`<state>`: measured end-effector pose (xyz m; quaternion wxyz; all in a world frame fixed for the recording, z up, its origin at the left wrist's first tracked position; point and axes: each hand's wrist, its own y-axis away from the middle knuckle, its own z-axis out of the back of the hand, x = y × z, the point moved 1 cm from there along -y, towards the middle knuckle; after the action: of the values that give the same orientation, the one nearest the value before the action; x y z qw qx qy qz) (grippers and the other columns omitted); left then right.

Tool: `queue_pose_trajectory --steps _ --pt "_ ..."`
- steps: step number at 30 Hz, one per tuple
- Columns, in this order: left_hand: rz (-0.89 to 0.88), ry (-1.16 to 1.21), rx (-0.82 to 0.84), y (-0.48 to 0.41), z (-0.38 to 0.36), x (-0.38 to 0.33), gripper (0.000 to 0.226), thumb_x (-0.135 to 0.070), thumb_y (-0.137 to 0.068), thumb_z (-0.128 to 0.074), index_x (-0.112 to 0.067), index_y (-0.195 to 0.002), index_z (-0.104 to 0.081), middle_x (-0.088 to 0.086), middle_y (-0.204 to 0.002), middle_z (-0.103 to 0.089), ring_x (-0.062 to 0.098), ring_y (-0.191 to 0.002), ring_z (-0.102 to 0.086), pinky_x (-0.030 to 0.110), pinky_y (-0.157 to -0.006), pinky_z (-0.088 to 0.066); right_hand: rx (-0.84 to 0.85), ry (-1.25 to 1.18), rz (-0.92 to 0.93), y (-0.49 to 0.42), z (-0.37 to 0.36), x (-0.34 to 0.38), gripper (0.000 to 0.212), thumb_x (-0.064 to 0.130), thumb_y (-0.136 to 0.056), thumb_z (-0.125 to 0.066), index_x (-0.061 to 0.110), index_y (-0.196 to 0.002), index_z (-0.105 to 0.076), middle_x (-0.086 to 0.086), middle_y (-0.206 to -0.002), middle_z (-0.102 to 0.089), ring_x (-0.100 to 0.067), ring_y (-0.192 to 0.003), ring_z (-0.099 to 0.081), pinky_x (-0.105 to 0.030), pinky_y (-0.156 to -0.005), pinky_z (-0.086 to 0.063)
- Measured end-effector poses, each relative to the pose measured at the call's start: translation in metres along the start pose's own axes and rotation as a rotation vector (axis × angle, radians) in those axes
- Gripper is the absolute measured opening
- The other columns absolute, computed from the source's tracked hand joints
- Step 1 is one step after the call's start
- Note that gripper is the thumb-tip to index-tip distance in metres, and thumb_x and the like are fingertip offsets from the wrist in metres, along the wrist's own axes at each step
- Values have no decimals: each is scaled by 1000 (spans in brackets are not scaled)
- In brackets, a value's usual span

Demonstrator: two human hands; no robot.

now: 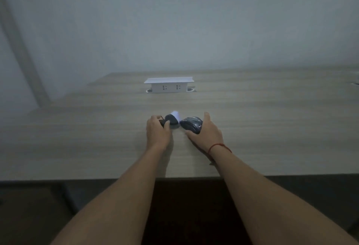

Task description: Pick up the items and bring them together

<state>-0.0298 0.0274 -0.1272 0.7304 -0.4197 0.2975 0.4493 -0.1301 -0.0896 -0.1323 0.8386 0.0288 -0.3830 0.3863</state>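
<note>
Left hand: forearm enters from the lower left of the frame and runs up toward the centre; back of the hand faces the camera, fingers curled down around a small dark piece. The piece sticks out past the fingers to the right, rounded at its free end. What it is cannot be told; the picture is dim and blurred.

White object: small and blurred, lying just behind the dark piece at frame centre, touching or nearly touching it.

Computer mouse: dark grey, glossy, at frame centre, just right of the dark piece and apart from it by a narrow gap.

Right hand: forearm enters from the lower right and angles up toward the centre. The hand cups the mouse from the right side, thumb low at the near edge, fingers rising behind the far end. A red string circles the wrist.

Table: pale wood grain, spanning the middle band of the frame; both hands rest over its near half.

Socket box: white, raised, upper centre of the table, well apart from the hands, its flat lid up, two outlet faces showing.
</note>
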Motion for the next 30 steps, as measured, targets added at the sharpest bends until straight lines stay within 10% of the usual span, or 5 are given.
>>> queue_pose_trajectory --steps 7,30 --pt "-46 346 -133 -3 4 -5 21 -20 -94 -58 -5 -108 -62 13 -102 -68 25 -91 -64 37 -87 -52 2 -37 30 -5 -2 -4 58 52 -67 -73 24 -116 -57 0 -111 -67 -25 -104 -63 -35 -89 -50" --pt "-328 101 -12 -2 -25 -26 21 -31 -100 -44 -11 -93 -41 11 -86 -58 30 -79 -59 39 -67 -48 37 14 52 -11 -7 -5 49 44 -72 -69 21 -114 -58 1 -101 -68 -20 -92 -64 -35 -87 -52"
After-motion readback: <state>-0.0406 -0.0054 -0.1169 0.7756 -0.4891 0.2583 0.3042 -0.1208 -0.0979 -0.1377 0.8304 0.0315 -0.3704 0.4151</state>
